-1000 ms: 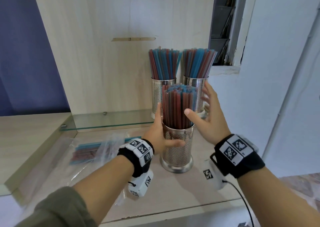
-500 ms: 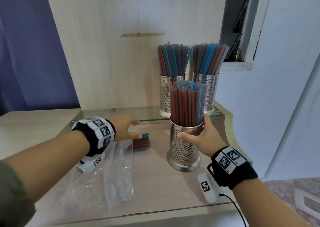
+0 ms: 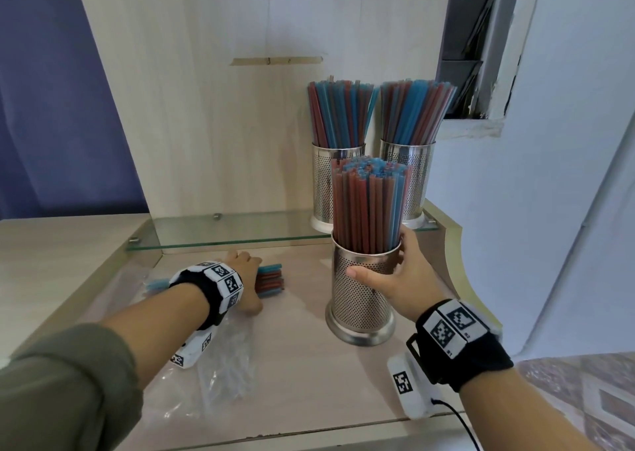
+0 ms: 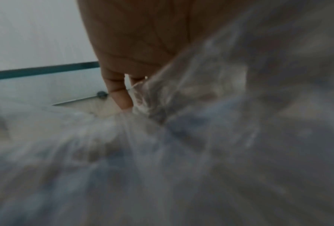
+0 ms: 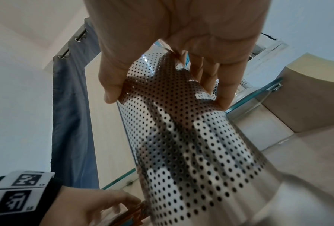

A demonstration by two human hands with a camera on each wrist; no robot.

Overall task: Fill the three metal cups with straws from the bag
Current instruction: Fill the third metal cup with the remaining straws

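Observation:
The front perforated metal cup (image 3: 360, 302) stands on the wooden counter, packed with red and blue straws (image 3: 369, 206). My right hand (image 3: 378, 272) grips it just under the rim, thumb in front and fingers behind; the right wrist view shows that hand (image 5: 165, 99) wrapped round the cup (image 5: 200, 152). My left hand (image 3: 245, 278) lies on a bundle of straws (image 3: 271, 278) in the clear plastic bag (image 3: 223, 364), fingers reaching down straight (image 4: 123, 94). Two more filled cups (image 3: 323, 182) (image 3: 414, 175) stand on the glass shelf behind.
The glass shelf (image 3: 223, 230) runs along the wooden back panel, a little above the counter. A white wall and a window frame (image 3: 481, 120) close off the right side. The counter's front edge (image 3: 309, 433) is near my wrists. A blue curtain (image 3: 51, 106) hangs at the left.
My left hand let go of the front cup and moved left onto the straws in the bag. My right hand closed round the cup, which stays upright.

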